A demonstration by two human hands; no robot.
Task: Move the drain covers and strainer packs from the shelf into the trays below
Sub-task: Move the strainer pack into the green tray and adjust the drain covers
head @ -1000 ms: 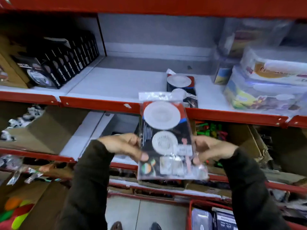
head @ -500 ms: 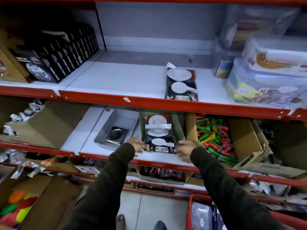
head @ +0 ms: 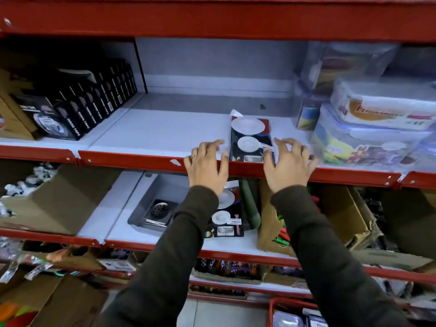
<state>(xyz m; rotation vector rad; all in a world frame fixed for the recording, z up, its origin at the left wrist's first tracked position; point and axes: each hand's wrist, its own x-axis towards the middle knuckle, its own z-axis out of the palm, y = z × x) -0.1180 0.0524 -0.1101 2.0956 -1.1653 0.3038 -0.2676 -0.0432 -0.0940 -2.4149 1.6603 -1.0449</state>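
Note:
A strainer pack, black with two white round strainers, lies on the white upper shelf near its red front edge. My left hand hovers just left of the pack with fingers spread. My right hand is at the pack's right edge, fingers apart, holding nothing. On the shelf below, a green tray holds another strainer pack, partly hidden by my left sleeve. A grey tray beside it holds a square metal drain cover.
Black boxes stand in a row at the upper shelf's left. Stacked clear plastic containers crowd its right. Cardboard boxes flank the trays below, one with coloured items. A red basket sits near the floor.
A pack was held in both hands, then set into the green tray on the lower shelf. Both hands have since risen empty to the pack on the upper shelf.

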